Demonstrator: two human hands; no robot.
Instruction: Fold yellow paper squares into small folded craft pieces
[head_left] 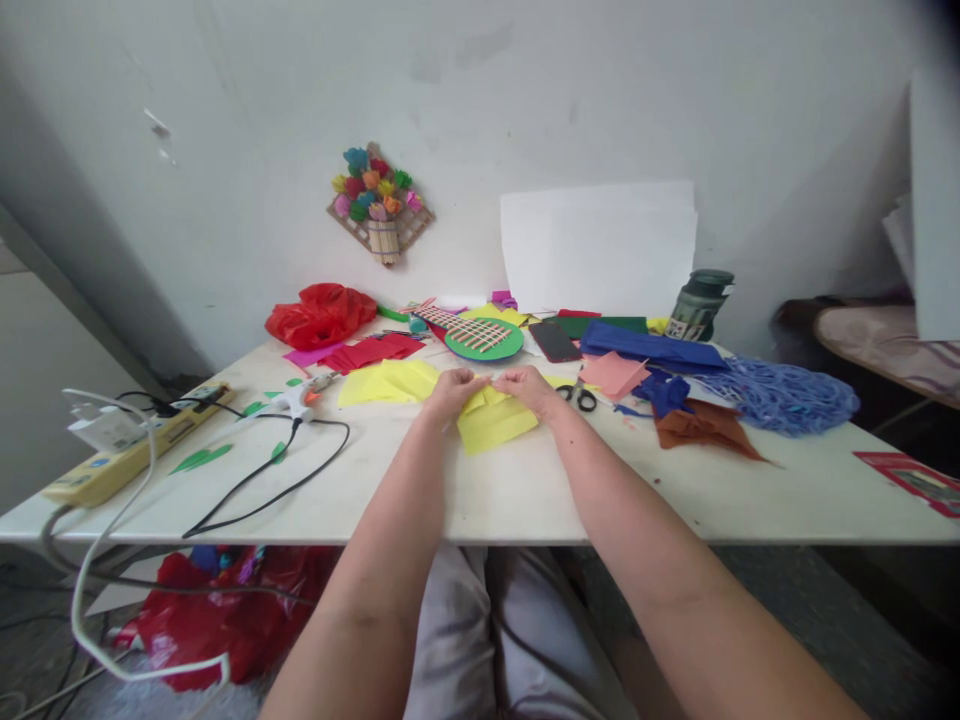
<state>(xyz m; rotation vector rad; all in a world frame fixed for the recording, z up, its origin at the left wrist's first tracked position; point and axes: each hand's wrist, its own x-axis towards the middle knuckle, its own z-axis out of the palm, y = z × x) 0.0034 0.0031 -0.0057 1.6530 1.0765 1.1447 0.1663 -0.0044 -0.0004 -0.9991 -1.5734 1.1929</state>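
A piece of yellow crepe paper (498, 428) hangs down toward the table between both hands. My left hand (454, 389) pinches its upper edge from the left, and my right hand (528, 387) pinches the same edge from the right, fingertips almost meeting. Behind my left hand lies a larger yellow crepe sheet (388, 382). Black-handled scissors (576, 397) rest just right of my right wrist. Beyond the hands sits a green round piece with a long neck and a woven lattice of sticks (484, 338).
On the left are a glue gun (295, 400) with a looping black cord and a power strip (135, 445). Red crepe paper (375, 352), a phone (555, 342), blue paper (649, 346), blue yarn (787, 395), brown paper (705, 428) and a dark bottle (699, 305) lie around.
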